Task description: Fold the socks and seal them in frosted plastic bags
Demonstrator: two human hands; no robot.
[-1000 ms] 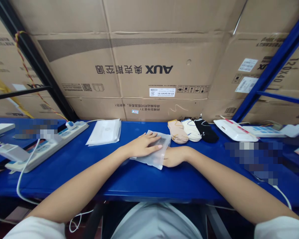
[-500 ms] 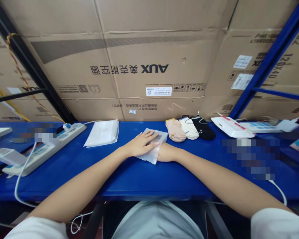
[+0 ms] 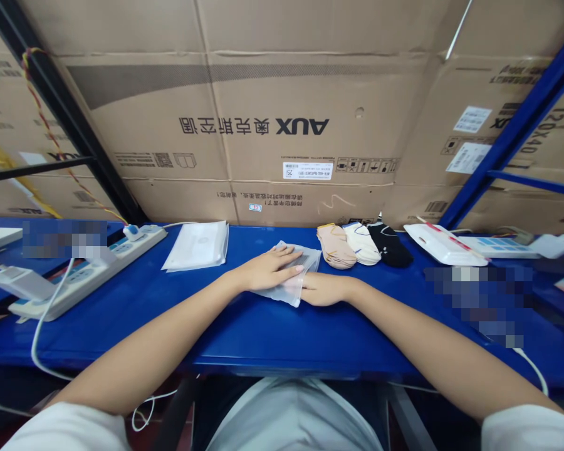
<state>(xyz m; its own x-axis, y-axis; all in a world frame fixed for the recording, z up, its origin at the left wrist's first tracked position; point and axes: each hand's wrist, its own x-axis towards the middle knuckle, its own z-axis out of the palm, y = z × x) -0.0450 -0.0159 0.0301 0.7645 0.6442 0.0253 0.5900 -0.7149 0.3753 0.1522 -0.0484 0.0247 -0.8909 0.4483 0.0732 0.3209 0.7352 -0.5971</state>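
Brown cardboard cartons (image 3: 301,106) line the back edge of the blue padded table (image 3: 310,344); the left hand's (image 3: 267,270) fingers lie flat on a translucent plastic bag (image 3: 286,293), the right hand's (image 3: 326,289) flat against its edge.

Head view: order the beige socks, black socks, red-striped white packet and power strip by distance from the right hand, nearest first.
From the right hand:
1. Beige socks: just beyond it.
2. Black socks: farther right.
3. Red-striped white packet: farther right still.
4. White power strip: far left.
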